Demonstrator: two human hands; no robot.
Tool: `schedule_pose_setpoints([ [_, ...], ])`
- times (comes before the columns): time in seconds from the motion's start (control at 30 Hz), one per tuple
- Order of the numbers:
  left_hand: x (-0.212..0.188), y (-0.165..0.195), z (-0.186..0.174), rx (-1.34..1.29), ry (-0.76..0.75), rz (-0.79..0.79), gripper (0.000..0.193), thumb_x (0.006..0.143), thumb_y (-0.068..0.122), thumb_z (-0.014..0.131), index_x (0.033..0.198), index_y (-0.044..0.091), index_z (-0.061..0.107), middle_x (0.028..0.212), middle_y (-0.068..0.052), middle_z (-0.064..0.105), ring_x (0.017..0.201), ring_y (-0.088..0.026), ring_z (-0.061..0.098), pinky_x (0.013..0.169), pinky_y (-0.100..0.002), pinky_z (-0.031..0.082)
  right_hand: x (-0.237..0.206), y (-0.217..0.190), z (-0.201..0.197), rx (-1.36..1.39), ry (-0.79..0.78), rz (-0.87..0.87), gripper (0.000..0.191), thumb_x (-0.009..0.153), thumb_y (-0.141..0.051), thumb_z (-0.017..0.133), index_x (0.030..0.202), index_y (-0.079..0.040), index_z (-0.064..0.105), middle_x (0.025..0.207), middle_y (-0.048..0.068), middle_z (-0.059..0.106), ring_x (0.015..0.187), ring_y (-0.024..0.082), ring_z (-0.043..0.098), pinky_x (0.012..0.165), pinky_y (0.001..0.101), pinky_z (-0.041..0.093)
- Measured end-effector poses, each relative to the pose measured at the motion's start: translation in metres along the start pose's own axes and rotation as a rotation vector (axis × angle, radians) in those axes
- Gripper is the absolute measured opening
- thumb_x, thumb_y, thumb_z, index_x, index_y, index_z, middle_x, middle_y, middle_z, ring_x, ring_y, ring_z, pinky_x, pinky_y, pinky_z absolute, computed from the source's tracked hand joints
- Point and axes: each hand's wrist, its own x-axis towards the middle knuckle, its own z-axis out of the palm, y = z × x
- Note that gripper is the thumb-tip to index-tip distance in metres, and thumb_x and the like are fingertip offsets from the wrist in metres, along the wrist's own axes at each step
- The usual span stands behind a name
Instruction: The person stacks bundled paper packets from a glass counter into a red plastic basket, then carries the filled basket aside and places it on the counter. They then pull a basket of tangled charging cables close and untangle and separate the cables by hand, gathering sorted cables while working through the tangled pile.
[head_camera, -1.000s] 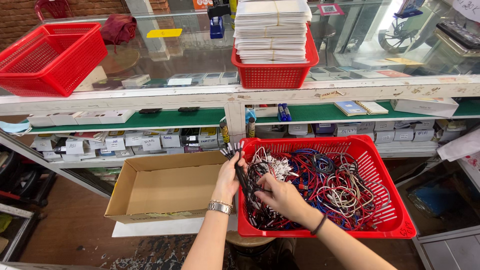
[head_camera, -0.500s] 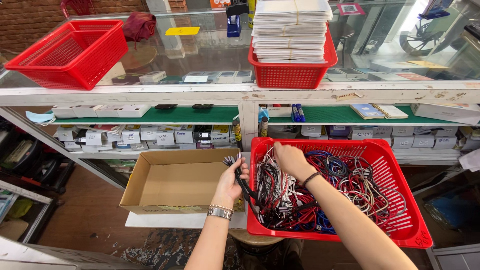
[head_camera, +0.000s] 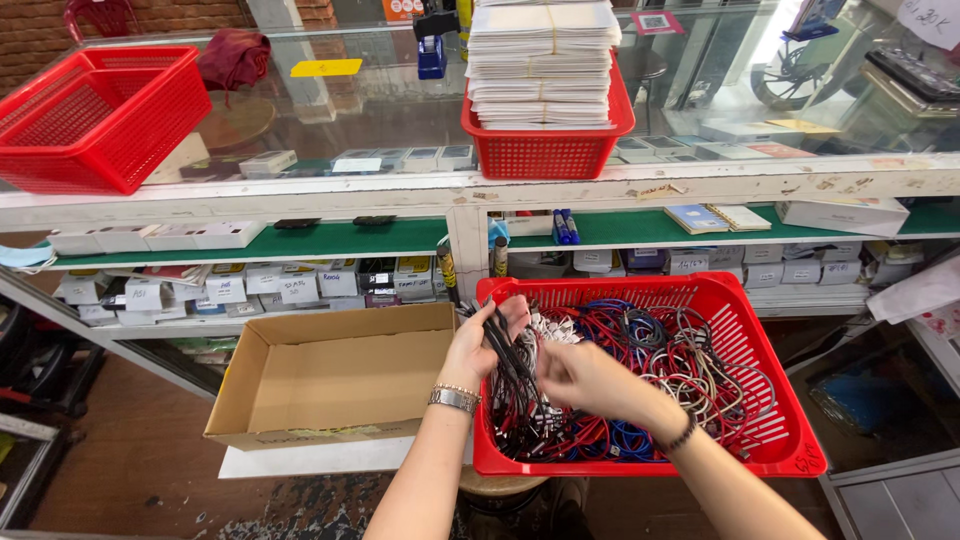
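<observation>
- My left hand (head_camera: 480, 345) was closed around a bunch of black cables (head_camera: 515, 375), holding them up over the near left corner of the red basket (head_camera: 770, 420).
- My right hand (head_camera: 585, 380) sat just beside the left one, fingers pinched on the same bunch.
- More cables (head_camera: 660, 345), red, blue and white, lay in a tangle under and to the right of my hands.
- An open cardboard box (head_camera: 330, 385) stood just to the left of my left hand.
</observation>
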Motion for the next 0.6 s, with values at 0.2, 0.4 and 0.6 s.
schedule_pose_setpoints([
  [0.2, 0.011, 0.009, 0.001, 0.014, -0.025, 0.025, 0.031, 0.107, 0.022, 0.05, 0.122, -0.002, 0.063, 0.07, 0.0, 0.054, 0.058, -0.011, 0.051, 0.058, -0.026, 0.048, -0.036, 0.053, 0.008, 0.141, -0.26, 0.13, 0.015, 0.094, -0.021, 0.067, 0.097, -0.007, 0.061, 0.074, 0.004, 0.076, 0.068, 0.012, 0.072, 0.063, 0.0288, 0.056],
  [0.4, -0.011, 0.031, -0.017, 0.056, -0.166, -0.023, 0.022, 0.109, 0.021, 0.049, 0.099, 0.004, 0.059, 0.062, 0.006, 0.034, 0.049, -0.005, 0.029, 0.044, -0.022, 0.027, -0.01, 0.099, -0.001, -0.021, 0.097, 0.057, 0.016, 0.091, -0.02, 0.071, 0.101, -0.008, 0.068, 0.089, 0.006, 0.078, 0.082, 0.017, 0.074, 0.074, 0.0325, 0.06],
  [0.6, -0.05, 0.055, -0.045, 0.034, -0.159, -0.077, 0.024, 0.109, 0.021, 0.048, 0.096, 0.002, 0.057, 0.061, 0.007, 0.031, 0.048, -0.004, 0.028, 0.043, -0.021, 0.024, 0.049, 0.098, 0.036, -0.329, 0.146, -0.224, 0.011, 0.086, -0.012, 0.07, 0.097, -0.01, 0.073, 0.092, 0.008, 0.072, 0.09, 0.028, 0.071, 0.081, 0.0379, 0.057],
])
